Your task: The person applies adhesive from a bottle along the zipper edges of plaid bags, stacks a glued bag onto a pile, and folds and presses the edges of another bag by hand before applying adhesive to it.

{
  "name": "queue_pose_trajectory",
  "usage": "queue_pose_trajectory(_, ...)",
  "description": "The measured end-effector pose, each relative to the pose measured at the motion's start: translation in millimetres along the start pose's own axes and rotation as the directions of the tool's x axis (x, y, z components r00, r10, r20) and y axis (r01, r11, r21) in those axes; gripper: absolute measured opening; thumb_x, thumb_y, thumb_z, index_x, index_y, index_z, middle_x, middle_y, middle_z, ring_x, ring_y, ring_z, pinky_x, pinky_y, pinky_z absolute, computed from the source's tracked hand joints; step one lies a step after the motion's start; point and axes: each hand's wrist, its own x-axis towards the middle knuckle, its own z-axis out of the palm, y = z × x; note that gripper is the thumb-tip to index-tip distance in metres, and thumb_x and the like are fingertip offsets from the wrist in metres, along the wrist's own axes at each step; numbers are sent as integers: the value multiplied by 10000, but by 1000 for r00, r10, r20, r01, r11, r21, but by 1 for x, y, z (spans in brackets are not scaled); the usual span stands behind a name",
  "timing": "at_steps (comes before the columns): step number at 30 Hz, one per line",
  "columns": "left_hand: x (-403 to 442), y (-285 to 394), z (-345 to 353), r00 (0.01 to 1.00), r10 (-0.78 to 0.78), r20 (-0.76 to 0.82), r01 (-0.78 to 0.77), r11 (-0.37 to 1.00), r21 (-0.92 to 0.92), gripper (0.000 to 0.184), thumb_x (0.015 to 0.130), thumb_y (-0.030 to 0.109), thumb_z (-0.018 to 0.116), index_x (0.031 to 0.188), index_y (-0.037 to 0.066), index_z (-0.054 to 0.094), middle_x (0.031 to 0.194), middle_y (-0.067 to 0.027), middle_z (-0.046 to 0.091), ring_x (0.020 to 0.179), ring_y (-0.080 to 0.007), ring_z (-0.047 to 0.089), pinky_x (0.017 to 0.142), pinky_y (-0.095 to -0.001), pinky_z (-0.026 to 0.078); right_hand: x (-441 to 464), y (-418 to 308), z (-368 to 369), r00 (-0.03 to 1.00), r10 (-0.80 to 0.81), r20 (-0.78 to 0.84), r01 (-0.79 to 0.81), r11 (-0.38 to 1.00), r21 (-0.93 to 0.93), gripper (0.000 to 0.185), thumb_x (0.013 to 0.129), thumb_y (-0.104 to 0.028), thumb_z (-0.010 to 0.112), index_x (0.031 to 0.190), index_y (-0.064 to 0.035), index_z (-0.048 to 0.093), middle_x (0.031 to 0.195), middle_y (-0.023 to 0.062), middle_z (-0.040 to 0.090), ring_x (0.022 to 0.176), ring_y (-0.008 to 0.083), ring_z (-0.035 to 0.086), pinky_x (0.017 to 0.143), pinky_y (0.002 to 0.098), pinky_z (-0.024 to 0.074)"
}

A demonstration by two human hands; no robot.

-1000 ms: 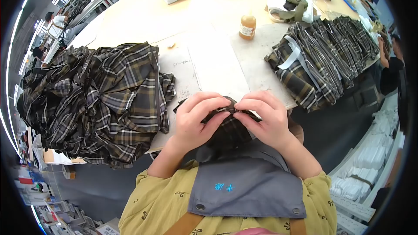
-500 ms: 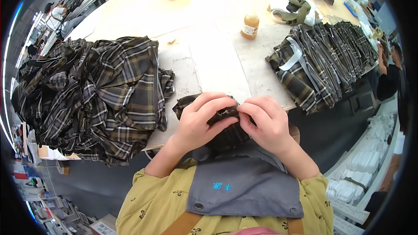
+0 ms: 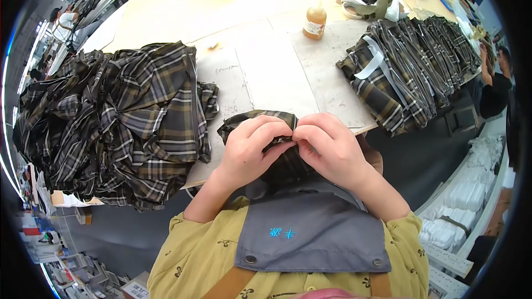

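The step in hand looks like close fingertip work on a plaid garment [image 3: 289, 165], which lies at the near edge of the counter [image 3: 166, 19] with its near part dropping toward the wearer's apron. The left hand [image 3: 246, 147] is gripping the cloth, thumb pressed against bent fingers. The right hand [image 3: 335, 147] meets it from the other side, its grip closed in a pinch on what seems to be the same fold or edge. The 2 sets of fingertips nearly touch and hide whatever lies between them, so the exact detail being worked cannot be told. In my judgement, the next move calls for a steady left pinch and small, fine motions of the right fingers, since loose cloth could slip or bunch.

The garment sits between a rumpled plaid heap [image 3: 158, 116] on the left and a row of folded plaid pieces [image 3: 388, 94] on the right; a pale strip [image 3: 374, 61] lies across the near end of that row.

As for writing, the grey apron bib [image 3: 313, 243] bears 2 blue Chinese characters, seen upside down, which appear to be 丰源. An amber bottle [image 3: 314, 24] beyond the hands has a pale label whose print is too small to read. Faint dark marks on the counter covering, beside the heap, look handwritten but are illegible.
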Motion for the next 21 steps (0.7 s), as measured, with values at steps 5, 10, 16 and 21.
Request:
queue_pose_trajectory(5, -1, -1, 1, 1000, 19, 19, -19, 1000, 25, 293, 626, -27, 742, 861, 26, 575, 794, -85, 607, 704, -209, 605, 590, -283, 498, -1, 0, 2, 1000, -8, -4, 8, 1000, -6, 279, 636, 38, 625, 890, -39, 539, 897, 85, 531, 825, 264, 549, 686, 333, 475)
queue_pose_trajectory(10, -1, -1, 2, 998, 36, 55, -40, 997, 72, 305, 604, -17, 746, 855, 28, 578, 797, -96, 616, 701, -228, 603, 587, -297, 493, -3, 2, 3, 1000, -14, 11, 15, 999, -30, 290, 617, 32, 616, 884, -40, 531, 865, 90, 518, 795, 266, 540, 681, 341, 473)
queue_pose_trajectory(16, -2, 1, 7, 998, 4, 58, -7, 999, 50, 289, 600, -28, 744, 828, 26, 576, 798, -98, 616, 714, -234, 603, 602, -295, 486, -6, 2, 2, 1000, -1, -19, 1, 1000, -5, 247, 620, 26, 606, 841, -42, 518, 842, 93, 515, 786, 270, 540, 677, 345, 469)
queue_pose_trajectory(21, -2, 3, 11, 1000, -23, 9, 23, 1000, 11, 280, 620, -26, 741, 839, 34, 578, 810, -74, 625, 719, -210, 602, 615, -285, 488, -12, 8, 2, 997, 70, -28, -67, 993, 95, 219, 660, -12, 624, 853, -59, 532, 855, 79, 541, 809, 270, 540, 694, 349, 465)
